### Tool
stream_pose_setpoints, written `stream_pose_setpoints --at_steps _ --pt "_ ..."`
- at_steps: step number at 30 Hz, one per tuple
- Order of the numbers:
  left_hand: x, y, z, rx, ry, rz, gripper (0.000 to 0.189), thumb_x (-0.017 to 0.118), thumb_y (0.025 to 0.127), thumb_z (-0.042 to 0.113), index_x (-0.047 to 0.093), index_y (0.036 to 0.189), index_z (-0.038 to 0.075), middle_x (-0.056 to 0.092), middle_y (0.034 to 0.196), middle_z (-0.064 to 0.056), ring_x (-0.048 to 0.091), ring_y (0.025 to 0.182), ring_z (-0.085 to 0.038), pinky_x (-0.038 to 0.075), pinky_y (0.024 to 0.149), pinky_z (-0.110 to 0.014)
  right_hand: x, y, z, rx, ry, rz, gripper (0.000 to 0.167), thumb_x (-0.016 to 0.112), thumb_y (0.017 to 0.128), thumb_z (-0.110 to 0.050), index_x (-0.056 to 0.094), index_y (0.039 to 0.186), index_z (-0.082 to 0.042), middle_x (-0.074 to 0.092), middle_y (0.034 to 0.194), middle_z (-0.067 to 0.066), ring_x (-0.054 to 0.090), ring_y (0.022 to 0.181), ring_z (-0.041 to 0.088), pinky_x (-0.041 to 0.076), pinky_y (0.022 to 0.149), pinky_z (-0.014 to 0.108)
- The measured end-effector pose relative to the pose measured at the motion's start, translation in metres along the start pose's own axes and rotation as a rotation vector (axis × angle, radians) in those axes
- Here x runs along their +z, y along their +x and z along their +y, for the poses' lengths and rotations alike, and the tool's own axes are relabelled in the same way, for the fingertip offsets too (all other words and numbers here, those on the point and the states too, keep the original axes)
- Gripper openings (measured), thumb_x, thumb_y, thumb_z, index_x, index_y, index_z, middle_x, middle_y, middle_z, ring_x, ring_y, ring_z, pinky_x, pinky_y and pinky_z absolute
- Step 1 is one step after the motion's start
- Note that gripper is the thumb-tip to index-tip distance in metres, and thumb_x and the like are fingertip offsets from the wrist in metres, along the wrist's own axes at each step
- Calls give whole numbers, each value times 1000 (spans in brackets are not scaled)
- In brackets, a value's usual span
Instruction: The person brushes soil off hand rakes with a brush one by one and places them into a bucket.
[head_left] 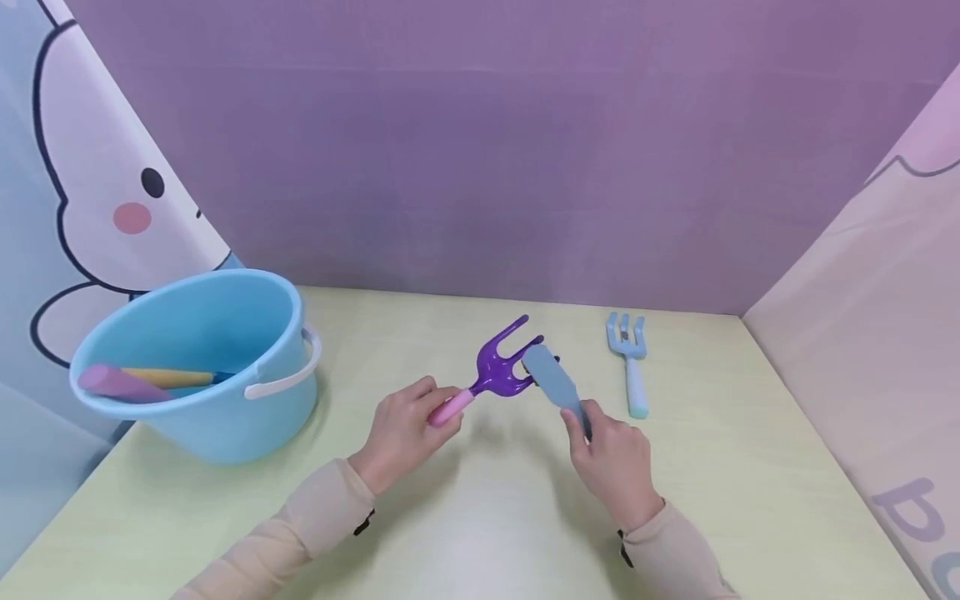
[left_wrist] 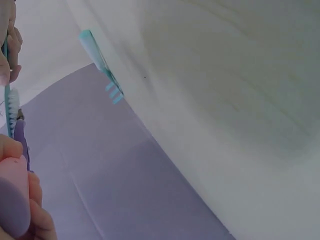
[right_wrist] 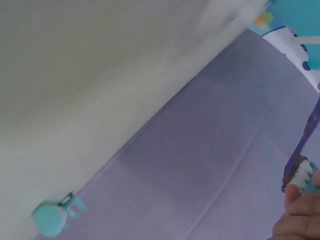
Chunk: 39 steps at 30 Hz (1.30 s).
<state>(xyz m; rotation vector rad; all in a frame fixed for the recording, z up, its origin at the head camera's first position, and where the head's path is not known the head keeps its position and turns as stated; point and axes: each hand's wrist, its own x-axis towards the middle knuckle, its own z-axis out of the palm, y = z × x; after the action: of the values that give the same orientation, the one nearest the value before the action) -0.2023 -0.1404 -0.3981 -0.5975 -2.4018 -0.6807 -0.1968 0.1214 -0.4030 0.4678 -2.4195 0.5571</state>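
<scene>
My left hand [head_left: 408,429] grips the pink handle of a purple toy garden fork [head_left: 497,372], its tines pointing away to the upper right. In my right hand [head_left: 615,458] is a blue scrub brush [head_left: 553,379], held by its handle with the head over the fork's right tine. White bristles [right_wrist: 303,175] face that tine in the right wrist view, and brown dirt sits where they meet. Both tools are above the table. To the right lies a light blue toy garden fork [head_left: 635,387], a brown spot between its tines.
At the left on the pale table [head_left: 480,533] stands a blue bucket [head_left: 225,425] with a white handle [head_left: 288,379]. A pink handle [head_left: 120,382] and a yellow handle [head_left: 172,377] show inside it. A purple backdrop [head_left: 480,167] rises behind the table, with printed cloth at both sides.
</scene>
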Motion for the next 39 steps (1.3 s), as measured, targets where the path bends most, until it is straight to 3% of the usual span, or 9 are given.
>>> stream_pose_setpoints --at_steps 3,9,12,27,30,36,39 --pt "2 -2 -1 37 -3 32 19 72 71 13 72 89 9 50 66 6 38 51 -2 32 46 -12 1 0 -1 29 38 -40 18 62 85 -18 60 79 -2 36 48 -6 27 40 4 21 37 19" --pt "7 -7 -5 58 -14 74 19 74 68 13 72 86 7 50 64 4 37 50 -1 31 45 -11 0 2 -6 229 237 -253 21 55 92 -23 61 83 -5 37 50 -5 30 41 5 26 40 21" --pt "7 -8 -5 64 -20 85 19 74 68 13 72 87 7 50 65 4 38 50 -1 32 45 -11 1 2 -9 289 293 -316 22 54 92 -25 61 83 -7 36 51 -5 30 41 5 27 41 21" --pt "10 -12 -7 72 -31 126 19 74 67 12 72 86 6 49 63 5 34 49 1 28 44 -9 0 0 -20 383 420 -418 23 50 94 -27 61 86 -8 35 52 -4 28 42 5 27 40 20" --pt "10 -11 -6 57 -30 115 20 74 68 12 72 87 7 49 64 5 34 50 0 28 45 -10 0 1 -21 364 377 -409 25 49 94 -30 60 87 -9 35 52 -5 28 42 5 26 40 21" --pt "11 -8 -4 -9 -29 43 20 73 72 13 72 91 8 48 66 6 36 51 -1 31 46 -12 2 0 -24 272 145 -314 23 52 93 -33 60 89 -11 37 51 -6 31 41 7 26 38 22" --pt "12 -6 -3 -36 -24 23 21 73 73 15 71 93 9 48 66 7 36 51 -2 31 46 -13 4 0 -26 246 139 -268 23 54 92 -31 60 89 -9 39 51 -6 32 41 7 26 39 22"
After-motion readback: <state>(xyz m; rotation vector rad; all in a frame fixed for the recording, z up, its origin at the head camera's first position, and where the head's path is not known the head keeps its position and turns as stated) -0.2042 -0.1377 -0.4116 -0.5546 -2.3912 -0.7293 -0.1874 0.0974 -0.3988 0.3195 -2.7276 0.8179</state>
